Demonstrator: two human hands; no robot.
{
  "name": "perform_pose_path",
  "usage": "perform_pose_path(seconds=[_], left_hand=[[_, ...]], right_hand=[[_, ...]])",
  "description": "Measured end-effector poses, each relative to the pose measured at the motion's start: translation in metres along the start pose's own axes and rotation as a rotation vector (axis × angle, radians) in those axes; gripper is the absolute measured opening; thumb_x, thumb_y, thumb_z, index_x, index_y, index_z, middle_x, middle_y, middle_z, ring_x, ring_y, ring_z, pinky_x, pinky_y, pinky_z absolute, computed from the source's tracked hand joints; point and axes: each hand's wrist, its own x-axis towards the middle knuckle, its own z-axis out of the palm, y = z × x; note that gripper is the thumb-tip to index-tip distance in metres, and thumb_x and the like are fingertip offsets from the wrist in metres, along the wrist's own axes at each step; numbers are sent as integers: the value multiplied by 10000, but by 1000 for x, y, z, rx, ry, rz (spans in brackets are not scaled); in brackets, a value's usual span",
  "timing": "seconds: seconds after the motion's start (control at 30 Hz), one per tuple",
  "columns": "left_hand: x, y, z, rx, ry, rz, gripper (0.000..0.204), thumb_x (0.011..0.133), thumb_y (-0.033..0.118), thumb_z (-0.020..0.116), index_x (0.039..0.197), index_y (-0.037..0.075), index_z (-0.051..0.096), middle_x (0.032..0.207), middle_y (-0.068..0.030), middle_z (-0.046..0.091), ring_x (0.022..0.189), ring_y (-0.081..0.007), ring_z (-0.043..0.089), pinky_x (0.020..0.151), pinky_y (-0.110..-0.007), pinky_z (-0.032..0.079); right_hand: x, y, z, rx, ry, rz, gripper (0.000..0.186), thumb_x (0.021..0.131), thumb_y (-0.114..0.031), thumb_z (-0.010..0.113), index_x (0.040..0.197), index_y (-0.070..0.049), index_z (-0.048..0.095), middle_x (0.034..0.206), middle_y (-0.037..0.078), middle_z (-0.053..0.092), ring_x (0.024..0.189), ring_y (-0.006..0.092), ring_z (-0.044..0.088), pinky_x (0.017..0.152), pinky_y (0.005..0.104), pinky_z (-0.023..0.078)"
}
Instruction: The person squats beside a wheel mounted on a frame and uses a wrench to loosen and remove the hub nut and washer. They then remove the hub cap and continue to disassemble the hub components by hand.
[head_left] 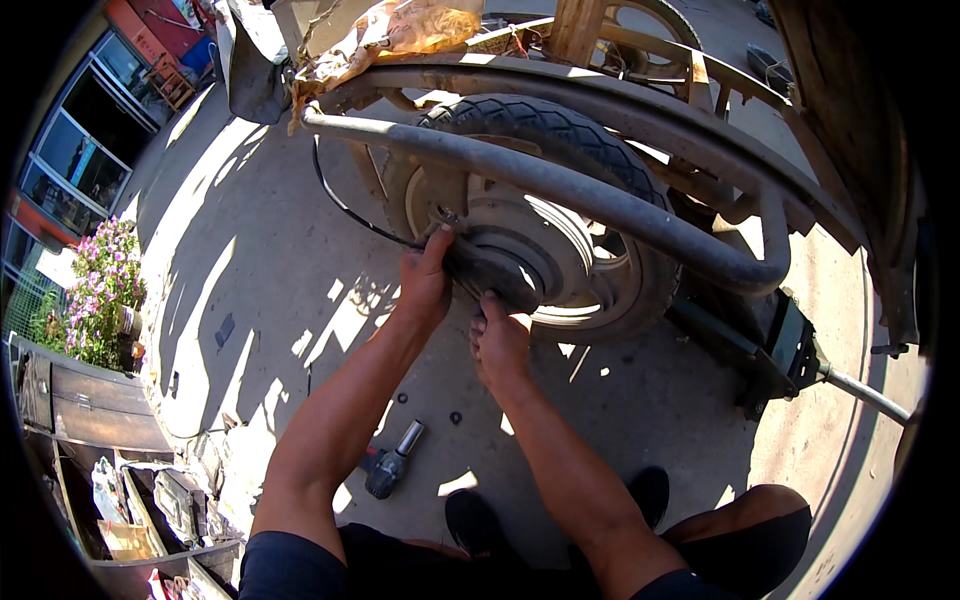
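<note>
Dark part (490,275), rounded, held by both hands at the lower-left face of the wheel (607,262), over the hub's near side. Whether it touches the hub: cannot tell. Long axis slants from upper left to lower right, roughly along the line from one thumb to the other.

Left hand (425,285): closed on the upper-left end, thumb up, just below the axle end (447,213); this is the hand nearer the axle. Right hand (503,345): thumb on the part's lower edge, other fingers curled; whether these also grip it is not clear. The part lies above and slightly left of the right hand, and right of the left hand.

Black cable (350,212) curves down from the frame tube (540,180) to the left hand. On the ground (640,400), below the wheel's lower edge: power tool (388,472), small ring (456,417).
</note>
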Motion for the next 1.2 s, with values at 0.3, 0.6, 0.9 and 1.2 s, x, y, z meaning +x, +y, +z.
perform_pose_path(seconds=[0.3, 0.6, 0.9, 1.2], left_hand=[[0, 1, 3, 65, 27, 13, 300, 839, 170, 668, 1073, -10, 613, 1014, -54, 635, 899, -151, 583, 801, -301, 460], [4, -2, 3, 107, 91, 9, 287, 797, 168, 672, 1025, -1, 627, 947, -40, 630, 837, -146, 585, 744, -303, 467], [4, 4, 4, 79, 114, -13, 276, 792, 165, 665, 1009, -2, 629, 935, -38, 623, 818, -146, 581, 724, -302, 466], [6, 3, -1, 81, 87, -16, 259, 805, 162, 644, 995, -13, 622, 908, -44, 618, 817, -141, 576, 720, -305, 464]], right_hand=[[1, -1, 0, -108, 24, -172, 349, 867, -281, 633, 642, -120, 421, 532, -24, 411, 385, 83, 355, 361, 253, 273], [-4, -3, 1, -137, 75, -145, 337, 861, -298, 637, 671, -104, 438, 538, -15, 425, 402, 85, 386, 362, 252, 281], [-8, -6, 3, -38, 7, -104, 343, 866, -247, 614, 609, -106, 437, 534, -20, 433, 412, 82, 382, 391, 255, 294], [-9, -4, 7, -38, 8, -129, 357, 877, -276, 612, 626, -129, 406, 518, -23, 404, 380, 87, 360, 354, 262, 268]])
